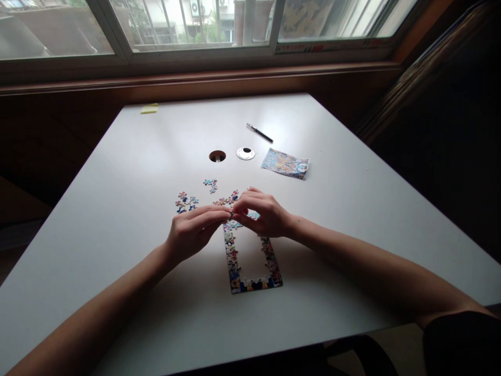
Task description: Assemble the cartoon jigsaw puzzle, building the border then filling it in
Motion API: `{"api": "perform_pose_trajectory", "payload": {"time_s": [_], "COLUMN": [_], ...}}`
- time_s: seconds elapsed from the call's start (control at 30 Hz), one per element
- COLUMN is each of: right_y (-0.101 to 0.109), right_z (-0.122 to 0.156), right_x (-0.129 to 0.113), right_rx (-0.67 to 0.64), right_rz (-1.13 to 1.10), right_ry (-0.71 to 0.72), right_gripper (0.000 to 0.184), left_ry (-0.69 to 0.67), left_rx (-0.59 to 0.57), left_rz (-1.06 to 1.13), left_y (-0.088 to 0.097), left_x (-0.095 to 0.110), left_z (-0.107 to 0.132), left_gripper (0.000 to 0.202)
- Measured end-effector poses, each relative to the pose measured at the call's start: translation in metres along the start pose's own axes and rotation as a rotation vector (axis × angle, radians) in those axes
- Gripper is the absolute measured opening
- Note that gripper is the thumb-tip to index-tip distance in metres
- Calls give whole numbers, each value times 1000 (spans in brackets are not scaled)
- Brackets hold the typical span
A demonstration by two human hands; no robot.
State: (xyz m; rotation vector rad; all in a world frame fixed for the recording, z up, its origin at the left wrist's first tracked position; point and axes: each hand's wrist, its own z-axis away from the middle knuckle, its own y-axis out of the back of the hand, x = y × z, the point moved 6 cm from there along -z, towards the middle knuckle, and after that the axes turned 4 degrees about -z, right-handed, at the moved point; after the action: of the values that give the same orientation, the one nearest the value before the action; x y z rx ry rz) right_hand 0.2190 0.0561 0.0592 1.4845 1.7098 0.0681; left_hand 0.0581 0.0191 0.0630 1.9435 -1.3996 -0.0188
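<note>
Cardboard puzzle frame [250,261], knobbly-edged, lies on a smooth white table [117,172]; left hand [191,232] and right hand [262,211] meet fingertip to fingertip, pinched narrow, contents unclear.

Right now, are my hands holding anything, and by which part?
Cannot tell: the left hand and right hand meet at the fingertips over the puzzle frame, perhaps pinching something small, but it is hidden.
</note>
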Motion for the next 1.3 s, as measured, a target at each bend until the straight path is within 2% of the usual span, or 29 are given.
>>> {"api": "perform_pose_trajectory", "payload": {"time_s": [0.07, 0.17, 0.23, 0.37, 0.57, 0.67, 0.77, 0.83, 0.9, 1.03, 1.17, 1.3], "right_y": [11, 32, 43, 52, 49, 50, 50, 51, 51, 50, 48, 36], "right_z": [-2, -4, -2, 6, 19, 21, 21, 21, 20, 18, 7, -4], "right_x": [5, 26, 47, 79, 89, 87, 86, 86, 86, 83, 68, 41], "right_rx": [74, 174, 154, -58, -466, -524, -514, -506, -502, -475, -365, -384], "right_rz": [-54, -71, -22, 152, 227, 281, 319, 332, 335, 337, 298, 161], "right_ry": [-73, -270, -453, -713, -894, -925, -946, -954, -954, -911, -760, -612], "right_gripper": [7, 12, 15, 15, 14, 16, 17, 17, 17, 15, 17, 18], "left_ry": [23, 137, 238, 352, 276, 187, 102, 84, 100, 144, 175, 167], "left_rx": [29, 145, 203, 211, 61, -92, -318, -444, -513, -578, -621, -558], "left_rz": [0, -58, -124, -214, -283, -288, -291, -301, -311, -322, -327, -237], "left_y": [3, 14, 21, 26, 18, 10, 0, -5, -6, -8, -11, -10], "left_x": [-7, -28, -45, -63, -58, -54, -51, -51, -51, -51, -54, -48], "left_z": [3, 8, 12, 13, 8, 6, 7, 8, 8, 7, 9, 6], "left_gripper": [28, 23, 17, 10, 12, 12, 11, 13, 15, 13, 11, 6]}}
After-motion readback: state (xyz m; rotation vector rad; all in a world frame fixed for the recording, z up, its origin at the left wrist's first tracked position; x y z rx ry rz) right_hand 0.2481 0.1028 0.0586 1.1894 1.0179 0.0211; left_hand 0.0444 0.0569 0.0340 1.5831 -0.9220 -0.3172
